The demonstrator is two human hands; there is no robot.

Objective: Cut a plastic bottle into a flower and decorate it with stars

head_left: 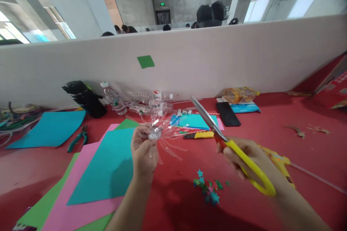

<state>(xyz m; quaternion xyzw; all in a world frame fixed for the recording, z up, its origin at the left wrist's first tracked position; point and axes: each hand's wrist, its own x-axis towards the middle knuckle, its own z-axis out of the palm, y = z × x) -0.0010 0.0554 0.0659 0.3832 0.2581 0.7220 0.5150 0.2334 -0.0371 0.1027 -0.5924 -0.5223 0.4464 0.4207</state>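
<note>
My left hand (pixel 145 151) is closed around a clear plastic bottle piece (pixel 155 133), whose thin cut strips fan outward. On the right, my right hand (pixel 244 151) grips yellow-handled scissors (pixel 251 166); the metal blades point up and to the left, apart from the plastic piece. Below and between the hands, small colored paper stars (pixel 210 189) lie in a loose pile on the red table (pixel 179 209). Blue, pink and green paper sheets (pixel 105 169) are stacked left of my left hand.
Behind the hands are a black bottle (pixel 85 99), clear plastic bottles (pixel 115 99), a yellow cutter (pixel 204 135) and a phone (pixel 228 113). Pliers (pixel 78 139) lie at left. A yellow glue gun (pixel 279 162) is partly behind my right arm. A white partition (pixel 189 61) bounds the table.
</note>
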